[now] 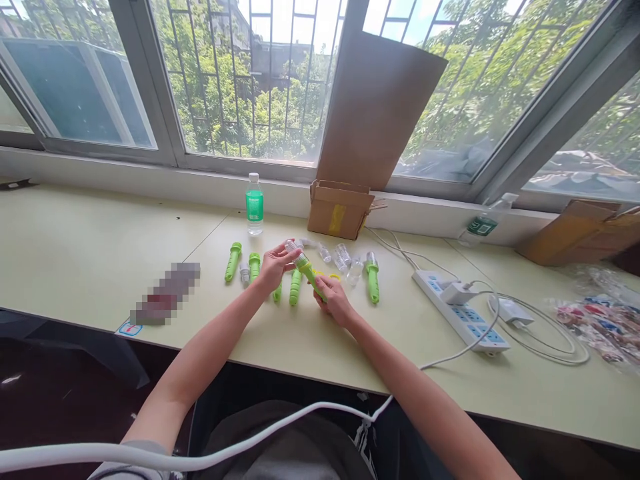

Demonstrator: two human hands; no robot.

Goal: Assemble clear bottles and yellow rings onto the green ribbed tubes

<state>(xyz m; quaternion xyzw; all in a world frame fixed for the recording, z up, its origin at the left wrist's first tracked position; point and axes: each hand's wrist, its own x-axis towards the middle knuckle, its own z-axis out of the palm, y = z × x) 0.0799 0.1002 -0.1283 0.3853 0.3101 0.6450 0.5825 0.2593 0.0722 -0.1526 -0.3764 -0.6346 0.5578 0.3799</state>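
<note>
Daylight fills the barred windows (250,87) behind a long pale-yellow table (90,247).

The green handles (373,287) are smooth moulded plastic with a soft sheen and shaped grips, while the clear caps (342,257) are glossy, see-through and ribbed. The tabletop (300,340) is smooth and faintly shiny, the small box (325,215) and tall panel (380,100) are matt brown cardboard, and the power strip (435,295) is smooth white plastic. The upright bottle (255,207) is transparent glossy plastic, and the blurred bundle (600,313) seems wrapped in crinkled, shiny film.
</note>
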